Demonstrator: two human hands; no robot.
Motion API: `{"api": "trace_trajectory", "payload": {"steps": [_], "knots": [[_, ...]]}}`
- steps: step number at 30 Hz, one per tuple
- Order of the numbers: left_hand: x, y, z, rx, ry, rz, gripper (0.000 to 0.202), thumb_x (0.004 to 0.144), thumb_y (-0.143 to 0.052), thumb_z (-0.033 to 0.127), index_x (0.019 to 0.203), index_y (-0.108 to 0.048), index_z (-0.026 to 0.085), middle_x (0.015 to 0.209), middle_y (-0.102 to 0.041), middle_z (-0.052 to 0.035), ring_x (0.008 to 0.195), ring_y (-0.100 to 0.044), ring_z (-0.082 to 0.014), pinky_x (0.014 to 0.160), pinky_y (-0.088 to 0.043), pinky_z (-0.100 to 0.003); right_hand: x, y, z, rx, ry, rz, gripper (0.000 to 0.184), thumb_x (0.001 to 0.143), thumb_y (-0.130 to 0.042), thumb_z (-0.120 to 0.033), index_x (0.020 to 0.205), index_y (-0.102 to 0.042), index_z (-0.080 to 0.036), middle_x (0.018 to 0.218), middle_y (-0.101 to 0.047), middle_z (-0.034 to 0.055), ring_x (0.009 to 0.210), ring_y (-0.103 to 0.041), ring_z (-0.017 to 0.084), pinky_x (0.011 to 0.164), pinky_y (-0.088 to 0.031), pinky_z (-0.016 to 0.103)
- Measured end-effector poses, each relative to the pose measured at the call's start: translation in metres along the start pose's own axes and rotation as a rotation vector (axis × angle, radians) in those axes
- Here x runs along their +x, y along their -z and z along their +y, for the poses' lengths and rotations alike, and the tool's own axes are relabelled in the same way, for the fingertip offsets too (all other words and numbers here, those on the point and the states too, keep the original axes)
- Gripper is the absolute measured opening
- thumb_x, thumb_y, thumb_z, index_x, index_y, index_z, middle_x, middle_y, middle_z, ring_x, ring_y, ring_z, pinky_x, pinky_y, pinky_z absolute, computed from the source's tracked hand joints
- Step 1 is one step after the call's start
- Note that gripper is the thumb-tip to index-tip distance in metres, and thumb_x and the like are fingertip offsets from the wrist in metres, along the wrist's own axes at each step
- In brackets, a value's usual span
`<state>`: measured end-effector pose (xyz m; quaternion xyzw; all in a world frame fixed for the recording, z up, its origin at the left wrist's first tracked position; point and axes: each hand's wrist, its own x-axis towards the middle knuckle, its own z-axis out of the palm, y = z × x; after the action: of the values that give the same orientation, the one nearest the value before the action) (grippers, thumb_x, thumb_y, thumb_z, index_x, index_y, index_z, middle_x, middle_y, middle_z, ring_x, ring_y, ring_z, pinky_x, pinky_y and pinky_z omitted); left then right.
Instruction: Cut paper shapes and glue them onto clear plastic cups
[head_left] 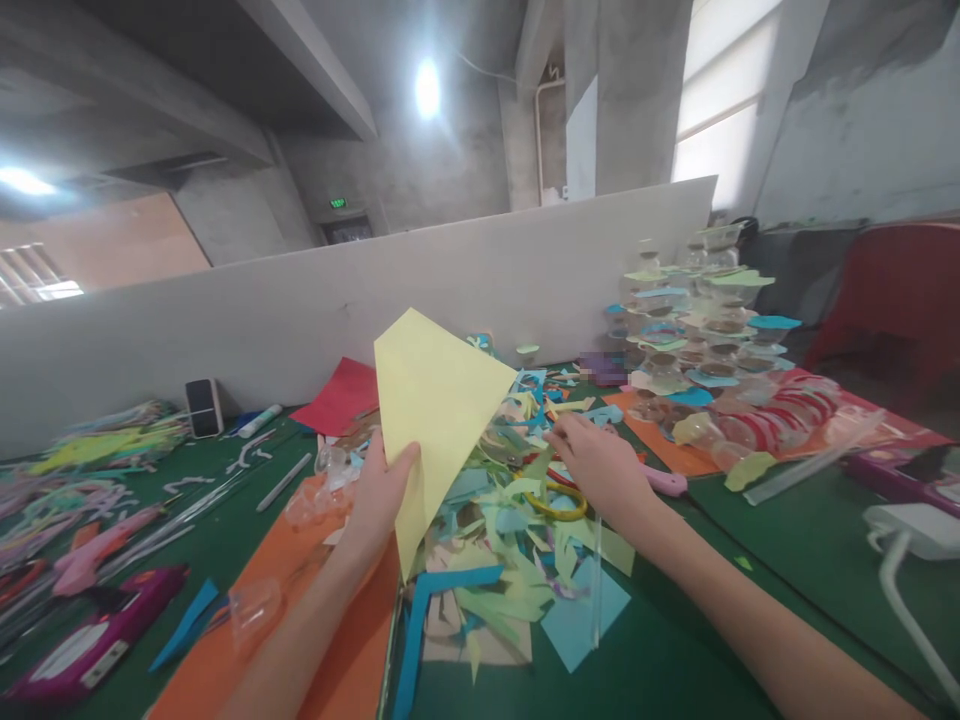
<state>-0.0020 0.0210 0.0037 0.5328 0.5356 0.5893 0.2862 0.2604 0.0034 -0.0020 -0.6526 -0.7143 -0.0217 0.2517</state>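
Note:
My left hand (382, 490) holds up a pale yellow sheet of paper (435, 410), its thumb on the near face and its other fingers behind. The sheet stands tilted, with a point at the bottom and another to the right. Over a heap of paper scraps (502, 520), my right hand (596, 455) is closed with its fingertips pressed together. What it holds, if anything, is hidden. Just below that hand, a pair of scissors with yellow handles (559, 502) lies among the scraps. A pink-handled tool (665, 482) is partly hidden behind the right wrist.
Stacked clear plastic cups with coloured paper collars (694, 330) stand at the back right. Orange paper (247, 610) and a blue strip (416, 630) lie near me. At left are a pink glue gun (105, 550), a purple box (97, 635) and a phone (204, 408). A white partition (300, 310) closes off the back.

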Motion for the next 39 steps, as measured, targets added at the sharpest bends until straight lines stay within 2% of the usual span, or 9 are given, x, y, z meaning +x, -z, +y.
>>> {"api": "trace_trajectory", "payload": {"steps": [5, 9, 17, 21, 25, 28, 30, 34, 39], "knots": [[-0.002, 0.000, 0.003, 0.020, 0.009, -0.004, 0.044, 0.077, -0.066, 0.037, 0.118, -0.056, 0.023, 0.121, -0.068, -0.0103, 0.112, -0.065, -0.0291, 0.095, -0.051, -0.044, 0.002, 0.005, 0.006, 0.184, -0.067, 0.203, 0.029, 0.101, -0.036, -0.040, 0.092, -0.057, -0.021, 0.091, -0.067, 0.0050, 0.074, -0.060, 0.019, 0.062, -0.037, 0.028], [-0.003, 0.001, 0.003, 0.020, 0.011, 0.011, 0.041, 0.077, -0.066, 0.036, 0.116, -0.057, 0.022, 0.121, -0.069, -0.0093, 0.107, -0.067, -0.0265, 0.092, -0.053, -0.039, 0.004, 0.007, 0.010, 0.616, -0.140, 0.302, 0.035, 0.092, -0.047, -0.054, 0.080, -0.054, -0.022, 0.076, -0.063, 0.0018, 0.059, -0.049, 0.015, 0.058, -0.035, 0.028], [-0.002, 0.002, 0.002, 0.049, 0.016, 0.068, 0.040, 0.079, -0.066, 0.035, 0.117, -0.058, 0.024, 0.121, -0.070, -0.0077, 0.106, -0.067, -0.0258, 0.088, -0.054, -0.037, 0.011, -0.009, 0.004, 0.850, -0.226, 0.084, 0.034, 0.088, -0.050, -0.054, 0.078, -0.054, -0.022, 0.055, -0.053, -0.0038, 0.048, -0.050, 0.015, 0.050, -0.044, 0.027], [0.002, 0.006, -0.001, 0.060, 0.021, 0.133, 0.042, 0.078, -0.066, 0.038, 0.116, -0.058, 0.024, 0.121, -0.069, -0.0073, 0.107, -0.066, -0.0266, 0.090, -0.053, -0.037, 0.022, -0.015, 0.011, 0.869, -0.304, 0.050, 0.037, 0.094, -0.036, -0.046, 0.104, -0.057, -0.017, 0.088, -0.071, 0.0092, 0.073, -0.069, 0.019, 0.064, -0.056, 0.029], [0.003, 0.006, -0.002, -0.006, 0.025, 0.122, 0.047, 0.077, -0.067, 0.038, 0.120, -0.058, 0.023, 0.121, -0.070, -0.0080, 0.111, -0.065, -0.0268, 0.090, -0.053, -0.037, 0.024, -0.017, 0.017, 0.750, -0.332, 0.035, 0.054, 0.097, -0.031, -0.050, 0.134, -0.051, -0.018, 0.134, -0.058, 0.0191, 0.118, -0.060, 0.029, 0.085, -0.054, 0.041], [0.000, 0.004, 0.002, -0.019, 0.025, 0.121, 0.041, 0.077, -0.067, 0.035, 0.115, -0.059, 0.023, 0.119, -0.070, -0.0078, 0.107, -0.067, -0.0263, 0.090, -0.054, -0.037, 0.015, -0.020, 0.012, 0.575, -0.265, 0.067, 0.053, 0.093, -0.046, -0.050, 0.135, -0.055, -0.019, 0.154, -0.036, 0.0174, 0.145, -0.023, 0.038, 0.109, -0.032, 0.057], [-0.002, 0.003, 0.005, -0.007, 0.030, 0.136, 0.036, 0.077, -0.066, 0.033, 0.111, -0.060, 0.023, 0.119, -0.070, -0.0076, 0.107, -0.067, -0.0260, 0.092, -0.053, -0.038, 0.007, -0.020, 0.006, 0.329, -0.117, 0.121, 0.051, 0.092, -0.052, -0.044, 0.137, -0.054, -0.018, 0.158, -0.029, 0.0150, 0.148, -0.013, 0.038, 0.114, -0.023, 0.055], [-0.005, 0.002, 0.007, -0.011, 0.044, 0.148, 0.034, 0.079, -0.066, 0.031, 0.111, -0.060, 0.023, 0.119, -0.070, -0.0073, 0.108, -0.066, -0.0250, 0.094, -0.052, -0.036, -0.009, -0.013, -0.006, -0.178, 0.124, 0.025, 0.043, 0.098, -0.048, -0.043, 0.129, -0.059, -0.015, 0.137, -0.051, 0.0166, 0.126, -0.043, 0.034, 0.102, -0.039, 0.045], [-0.008, 0.001, 0.010, -0.057, 0.071, 0.115, 0.037, 0.080, -0.066, 0.032, 0.116, -0.059, 0.023, 0.120, -0.071, -0.0077, 0.107, -0.068, -0.0239, 0.092, -0.054, -0.034, -0.016, -0.016, -0.010, -0.303, 0.165, -0.230, 0.032, 0.094, -0.059, -0.035, 0.110, -0.069, -0.009, 0.110, -0.067, 0.0172, 0.106, -0.059, 0.033, 0.088, -0.045, 0.041]]}}
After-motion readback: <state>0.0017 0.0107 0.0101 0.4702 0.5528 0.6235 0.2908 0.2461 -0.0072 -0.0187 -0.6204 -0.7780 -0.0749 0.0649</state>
